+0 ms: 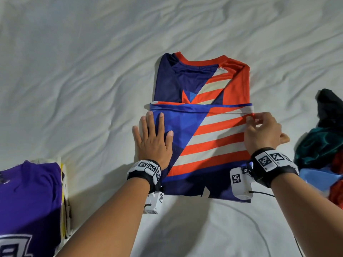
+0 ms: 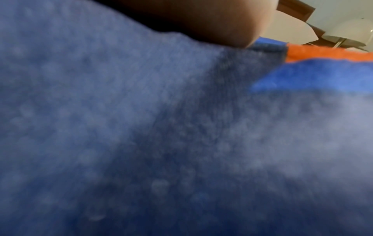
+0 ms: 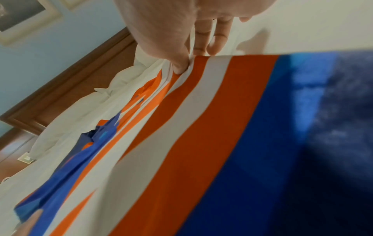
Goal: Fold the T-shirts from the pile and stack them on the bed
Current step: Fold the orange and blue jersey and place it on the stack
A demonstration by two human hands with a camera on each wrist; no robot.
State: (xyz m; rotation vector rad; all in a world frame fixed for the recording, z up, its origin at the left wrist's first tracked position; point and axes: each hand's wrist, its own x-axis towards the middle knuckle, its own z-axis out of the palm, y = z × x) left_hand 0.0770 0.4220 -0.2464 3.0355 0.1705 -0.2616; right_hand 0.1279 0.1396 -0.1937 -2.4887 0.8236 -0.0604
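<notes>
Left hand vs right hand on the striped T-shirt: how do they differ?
The left hand lies flat, fingers straight, pressing the striped T-shirt's blue side; the right hand pinches its hem corner on the striped side with curled fingers. Left holds down, right grips. Both touch the folded-up lower half.

A wooden headboard [image 3: 66, 89] runs toward ten o'clock in the right wrist view. A framed picture [image 3: 22, 17] hangs above it. A white lamp [image 2: 347, 33] shows at two o'clock in the left wrist view.

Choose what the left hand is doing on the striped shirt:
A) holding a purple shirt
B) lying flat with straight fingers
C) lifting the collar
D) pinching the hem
B: the left hand lies flat, fingers straight, on the blue part of the striped shirt.
</notes>
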